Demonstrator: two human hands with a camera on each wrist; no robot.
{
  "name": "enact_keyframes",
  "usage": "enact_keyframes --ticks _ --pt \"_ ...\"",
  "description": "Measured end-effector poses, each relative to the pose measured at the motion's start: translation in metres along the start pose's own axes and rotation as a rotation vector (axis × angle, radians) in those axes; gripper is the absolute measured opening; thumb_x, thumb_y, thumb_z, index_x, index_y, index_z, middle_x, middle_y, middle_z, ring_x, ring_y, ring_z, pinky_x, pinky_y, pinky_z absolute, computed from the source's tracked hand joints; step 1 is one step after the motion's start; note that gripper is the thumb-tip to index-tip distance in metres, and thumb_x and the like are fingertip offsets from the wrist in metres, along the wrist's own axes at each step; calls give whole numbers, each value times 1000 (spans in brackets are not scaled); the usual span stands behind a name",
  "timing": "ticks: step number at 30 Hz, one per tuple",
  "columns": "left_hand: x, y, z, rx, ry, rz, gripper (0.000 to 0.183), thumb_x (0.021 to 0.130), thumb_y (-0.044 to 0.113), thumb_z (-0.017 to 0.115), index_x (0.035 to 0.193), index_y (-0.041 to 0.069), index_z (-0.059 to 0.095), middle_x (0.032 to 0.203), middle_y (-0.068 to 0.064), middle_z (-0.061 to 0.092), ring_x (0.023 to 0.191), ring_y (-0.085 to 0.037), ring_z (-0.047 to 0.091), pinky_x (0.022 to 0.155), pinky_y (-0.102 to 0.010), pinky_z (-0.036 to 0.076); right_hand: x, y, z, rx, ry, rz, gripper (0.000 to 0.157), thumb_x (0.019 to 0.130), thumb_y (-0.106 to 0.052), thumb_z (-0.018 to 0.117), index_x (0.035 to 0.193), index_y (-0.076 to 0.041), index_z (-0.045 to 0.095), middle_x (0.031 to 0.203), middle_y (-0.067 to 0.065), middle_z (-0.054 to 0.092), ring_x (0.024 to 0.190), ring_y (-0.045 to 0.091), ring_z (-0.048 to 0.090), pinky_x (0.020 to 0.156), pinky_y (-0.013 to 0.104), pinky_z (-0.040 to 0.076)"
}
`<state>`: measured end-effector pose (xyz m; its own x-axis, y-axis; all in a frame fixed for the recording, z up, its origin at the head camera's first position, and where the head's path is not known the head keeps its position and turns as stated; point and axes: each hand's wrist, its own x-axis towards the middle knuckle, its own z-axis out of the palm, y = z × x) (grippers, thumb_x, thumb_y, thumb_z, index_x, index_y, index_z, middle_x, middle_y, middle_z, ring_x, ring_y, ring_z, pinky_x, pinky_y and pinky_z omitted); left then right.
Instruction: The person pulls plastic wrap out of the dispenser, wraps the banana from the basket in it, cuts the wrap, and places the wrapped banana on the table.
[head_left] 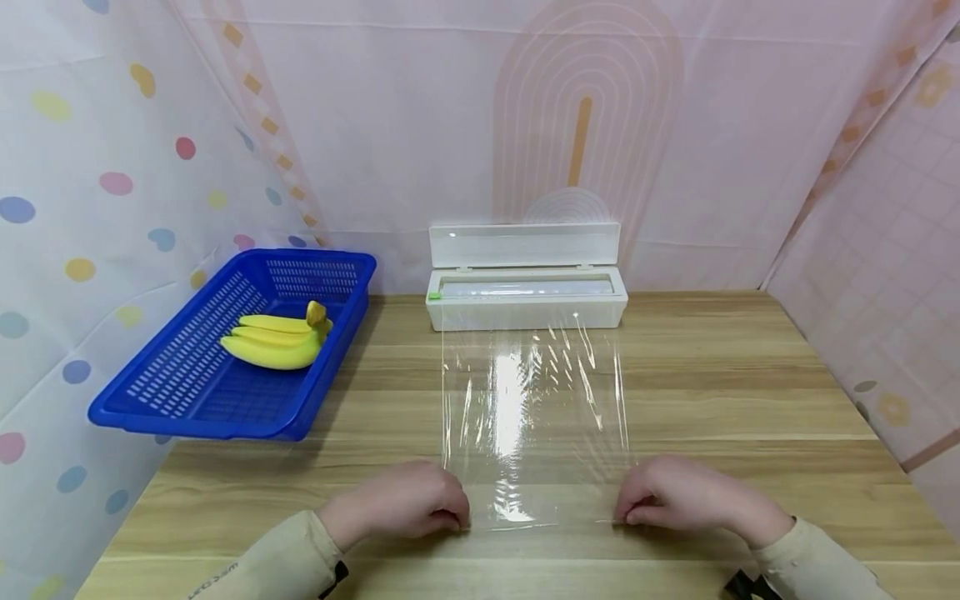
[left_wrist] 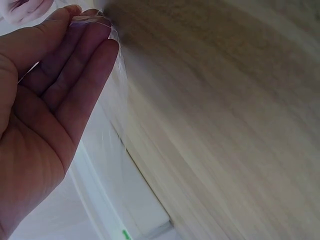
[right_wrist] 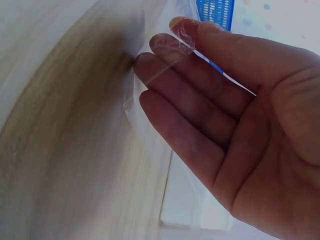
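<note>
A sheet of clear plastic wrap [head_left: 540,417] stretches toward me over the table from a white wrap dispenser [head_left: 528,315], whose lid stands up at the back. My left hand [head_left: 420,500] pinches the sheet's near left corner between thumb and fingers. At the near right corner, my right hand [head_left: 671,493] pinches it the same way. The wrist views show the film [right_wrist: 175,52] bunched at the thumb and fingertips of each hand. A small green piece [head_left: 434,296] sits at the dispenser's left end, and a roll [head_left: 525,288] lies inside.
To the left stands a blue plastic basket [head_left: 202,427] with a bunch of yellow bananas [head_left: 277,346] in it. The wooden table [head_left: 750,400] meets patterned cloth walls [head_left: 390,125] at its back and sides.
</note>
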<state>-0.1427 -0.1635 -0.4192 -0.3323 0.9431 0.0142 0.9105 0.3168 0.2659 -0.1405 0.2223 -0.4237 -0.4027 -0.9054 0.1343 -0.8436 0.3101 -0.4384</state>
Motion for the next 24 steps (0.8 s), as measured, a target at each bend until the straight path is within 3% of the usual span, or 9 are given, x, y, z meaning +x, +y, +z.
enact_keyframes --ticks 6,12,20,24 --pt "3 0 1 -6 0 11 7 85 15 77 88 21 75 84 17 68 78 8 59 75 -7 46 -7 1 -2 55 -8 11 14 90 -9 70 99 -17 78 93 -14 71 87 -2 63 74 18 52" --pt "3 0 2 -8 -2 10 9 84 13 77 86 22 75 83 18 67 76 9 58 73 -7 46 -11 1 -3 43 -7 21 15 91 -9 69 102 -15 78 98 -11 73 91 2 65 76 21 54" --pt "2 -1 3 8 7 30 10 83 14 78 87 22 76 83 18 68 77 8 59 73 -7 46 -15 -1 -16 157 -24 170 12 93 -11 67 101 -13 77 98 -9 72 88 3 65 76 27 57" --pt "3 -1 4 15 16 48 9 83 14 79 87 22 77 83 17 68 77 8 59 74 -6 46 -10 2 -28 58 54 184 14 91 -11 69 103 -11 75 100 -3 73 89 8 67 77 31 58"
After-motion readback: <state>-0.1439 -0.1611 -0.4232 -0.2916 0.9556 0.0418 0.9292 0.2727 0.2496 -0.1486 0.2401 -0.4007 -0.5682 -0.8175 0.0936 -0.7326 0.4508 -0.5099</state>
